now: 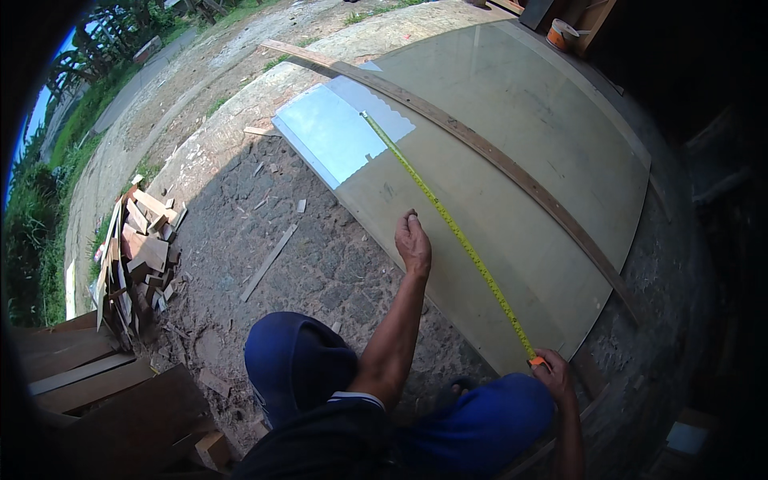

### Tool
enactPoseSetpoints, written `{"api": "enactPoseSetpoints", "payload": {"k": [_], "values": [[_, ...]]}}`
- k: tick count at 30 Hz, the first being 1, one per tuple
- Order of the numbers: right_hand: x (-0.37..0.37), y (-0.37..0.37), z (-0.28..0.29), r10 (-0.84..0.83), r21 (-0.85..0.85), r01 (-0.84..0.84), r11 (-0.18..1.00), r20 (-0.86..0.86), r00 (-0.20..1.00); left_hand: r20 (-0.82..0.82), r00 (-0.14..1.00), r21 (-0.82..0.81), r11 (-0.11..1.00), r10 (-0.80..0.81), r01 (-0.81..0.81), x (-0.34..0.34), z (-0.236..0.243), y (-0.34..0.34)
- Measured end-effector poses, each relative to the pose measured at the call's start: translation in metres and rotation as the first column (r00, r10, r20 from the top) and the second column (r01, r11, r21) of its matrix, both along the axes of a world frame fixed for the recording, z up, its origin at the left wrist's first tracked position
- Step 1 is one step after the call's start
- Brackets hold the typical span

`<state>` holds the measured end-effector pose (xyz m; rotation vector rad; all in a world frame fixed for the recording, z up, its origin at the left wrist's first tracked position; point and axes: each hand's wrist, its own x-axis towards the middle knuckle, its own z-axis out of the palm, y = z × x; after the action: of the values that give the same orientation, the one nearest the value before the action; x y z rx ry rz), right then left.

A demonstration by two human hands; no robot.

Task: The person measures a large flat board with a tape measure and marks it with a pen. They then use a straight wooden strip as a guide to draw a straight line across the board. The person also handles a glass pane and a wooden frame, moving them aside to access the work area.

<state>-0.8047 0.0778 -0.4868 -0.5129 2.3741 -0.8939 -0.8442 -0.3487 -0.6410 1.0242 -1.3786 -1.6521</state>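
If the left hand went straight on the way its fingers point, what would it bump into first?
Most likely the yellow tape blade, stretched across its path just beyond the fingertips of the left hand. Its height above the sheet is unclear, so it might pass over.

Bright sun floods the pale ground [236,120] up top, and then, sharply, it's shade over rough, dark, pitted floor [232,224]! Over on the left, scrap wood [148,240] lies in a jumbled heap, dark planks [64,350] just below it, green bushes [36,232] beyond! A grey road [152,72] runs past trees [104,36] at the far corner, while an orange bucket [561,35] sits upper right, deep shade filling that whole side
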Motion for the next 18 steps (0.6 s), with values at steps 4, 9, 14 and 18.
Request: {"api": "enactPoseSetpoints", "payload": {"k": [4,9,14,18], "values": [[-0.065,-0.118,-0.018,0.040,-0.002,-0.040,0.999,-0.044,0.998,0.326,0.921,-0.225,0.928,-0.214,0.296,0.024,-0.002,0.064],[-0.116,-0.220,-0.022,0.092,0.084,-0.086,0.993,-0.073,0.993,0.626,0.687,-0.345,0.659,-0.369,0.669,0.031,-0.006,0.072],[-0.145,-0.277,-0.034,0.125,0.192,-0.103,0.976,-0.105,0.987,0.711,0.565,-0.279,0.569,-0.419,0.773,0.032,0.000,0.073],[-0.149,-0.300,-0.051,0.146,0.214,-0.121,0.969,-0.101,0.984,0.715,0.546,-0.253,0.566,-0.437,0.784,0.034,-0.001,0.070]]}}
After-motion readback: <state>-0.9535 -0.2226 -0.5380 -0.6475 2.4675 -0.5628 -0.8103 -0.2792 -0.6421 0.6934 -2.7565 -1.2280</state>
